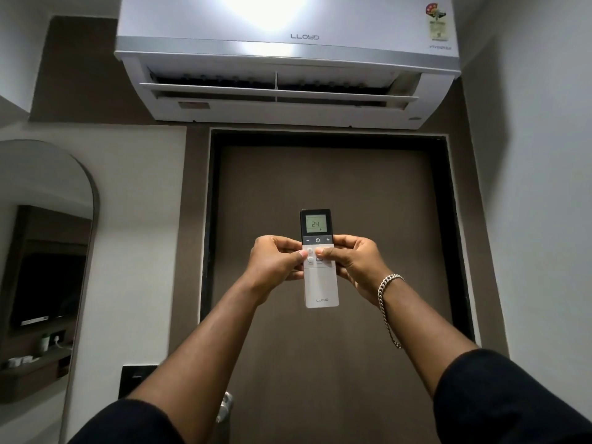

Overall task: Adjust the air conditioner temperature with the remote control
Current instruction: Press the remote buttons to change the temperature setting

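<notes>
A white remote control (321, 285) with a dark top is held upright at arm's length, and its small screen shows 24. My left hand (272, 261) grips its left edge, thumb on the white buttons. My right hand (355, 261) grips the right edge, thumb lying across the buttons below the plus key; a silver chain bracelet hangs on that wrist. High on the wall above is the white Lloyd air conditioner (288, 59), its front louvre swung open.
A brown door (336, 193) in a dark frame fills the wall behind the remote, with a metal handle (226, 408) low down. An arched mirror (45, 251) is on the left wall. White walls stand close on both sides.
</notes>
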{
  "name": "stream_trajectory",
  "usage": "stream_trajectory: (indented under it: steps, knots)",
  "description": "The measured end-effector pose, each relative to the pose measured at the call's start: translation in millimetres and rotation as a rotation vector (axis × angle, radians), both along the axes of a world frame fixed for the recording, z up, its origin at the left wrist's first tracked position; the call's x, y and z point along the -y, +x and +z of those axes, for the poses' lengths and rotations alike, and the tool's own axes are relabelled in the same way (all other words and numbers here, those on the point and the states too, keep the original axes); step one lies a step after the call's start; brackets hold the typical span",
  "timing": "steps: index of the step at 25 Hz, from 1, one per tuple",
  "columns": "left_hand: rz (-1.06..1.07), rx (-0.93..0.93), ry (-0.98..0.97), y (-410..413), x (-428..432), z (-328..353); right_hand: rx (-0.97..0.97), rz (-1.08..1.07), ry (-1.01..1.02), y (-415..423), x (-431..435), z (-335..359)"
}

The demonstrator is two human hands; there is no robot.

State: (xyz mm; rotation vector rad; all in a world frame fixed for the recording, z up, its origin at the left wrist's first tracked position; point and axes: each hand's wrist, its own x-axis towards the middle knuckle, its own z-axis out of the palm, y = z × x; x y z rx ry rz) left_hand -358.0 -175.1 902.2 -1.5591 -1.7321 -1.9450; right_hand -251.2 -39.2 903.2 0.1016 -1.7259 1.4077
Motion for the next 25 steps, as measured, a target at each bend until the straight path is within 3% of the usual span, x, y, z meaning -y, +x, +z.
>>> stream_trajectory:
  steps: [25]
  knots:
    - [-0.028, 0.000, -0.008, 11, 5, 10, -0.037, 0.014, -0.040, 14, 4, 2]
